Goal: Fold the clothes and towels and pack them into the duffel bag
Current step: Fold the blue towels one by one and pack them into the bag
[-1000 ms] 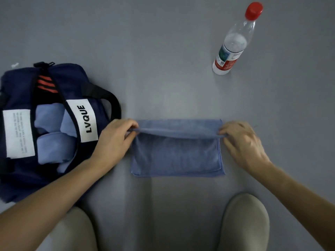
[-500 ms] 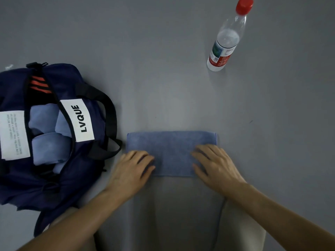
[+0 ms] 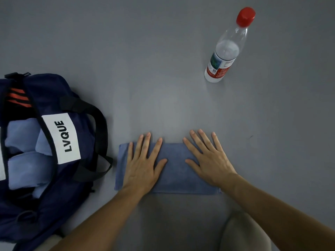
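A blue towel (image 3: 175, 169), folded into a narrow strip, lies on the grey floor in front of me. My left hand (image 3: 143, 163) presses flat on its left half with fingers spread straight. My right hand (image 3: 208, 158) lies flat on its right half, fingertips reaching past the far edge. To the left stands the open navy duffel bag (image 3: 79, 171) with a white LVQUE label; several light blue folded pieces (image 3: 25, 160) sit inside it.
A clear plastic water bottle (image 3: 224, 51) with a red cap stands on the floor at the far right. My knee in beige cloth (image 3: 243, 232) shows at the bottom right. Bare grey floor (image 3: 163, 69) stretches beyond the towel.
Both hands pinched the towel's far edge and brought it toward me, folding it in half. Now both palms have slid up and lie flat with fingers spread on the folded strip.
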`<act>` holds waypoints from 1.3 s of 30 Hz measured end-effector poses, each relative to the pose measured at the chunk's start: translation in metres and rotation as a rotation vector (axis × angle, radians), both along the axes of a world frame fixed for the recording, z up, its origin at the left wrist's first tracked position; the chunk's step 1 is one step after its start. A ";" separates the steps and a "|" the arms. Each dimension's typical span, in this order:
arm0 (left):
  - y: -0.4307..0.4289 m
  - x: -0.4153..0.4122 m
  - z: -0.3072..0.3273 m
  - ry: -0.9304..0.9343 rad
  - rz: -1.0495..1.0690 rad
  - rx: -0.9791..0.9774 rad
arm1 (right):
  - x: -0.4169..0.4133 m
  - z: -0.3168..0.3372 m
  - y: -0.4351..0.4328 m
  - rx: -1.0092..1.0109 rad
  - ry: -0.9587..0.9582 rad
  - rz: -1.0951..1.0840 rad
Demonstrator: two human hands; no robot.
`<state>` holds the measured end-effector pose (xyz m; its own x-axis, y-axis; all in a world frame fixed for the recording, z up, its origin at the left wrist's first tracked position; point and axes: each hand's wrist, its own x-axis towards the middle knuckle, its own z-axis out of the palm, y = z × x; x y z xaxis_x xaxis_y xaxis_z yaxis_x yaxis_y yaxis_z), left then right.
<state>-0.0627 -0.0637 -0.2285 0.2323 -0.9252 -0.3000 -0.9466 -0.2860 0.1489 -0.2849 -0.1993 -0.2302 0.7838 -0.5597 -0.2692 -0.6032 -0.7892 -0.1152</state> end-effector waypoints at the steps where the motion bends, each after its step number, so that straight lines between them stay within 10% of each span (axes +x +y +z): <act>1: -0.003 0.004 0.000 0.004 -0.008 0.000 | 0.000 -0.001 -0.001 -0.004 0.002 0.009; 11: -0.046 0.044 0.007 0.090 -0.025 0.012 | 0.013 0.007 -0.045 -0.026 0.085 -0.058; 18: -0.035 0.074 0.016 0.185 0.059 -0.313 | 0.011 0.020 -0.043 -0.044 -0.166 -0.065; 27: -0.064 0.107 0.050 0.233 0.022 0.080 | 0.034 0.036 -0.071 0.206 -0.076 -0.130; 39: 0.010 0.087 0.054 0.100 0.057 -0.355 | 0.012 0.061 -0.030 -0.104 -0.504 0.084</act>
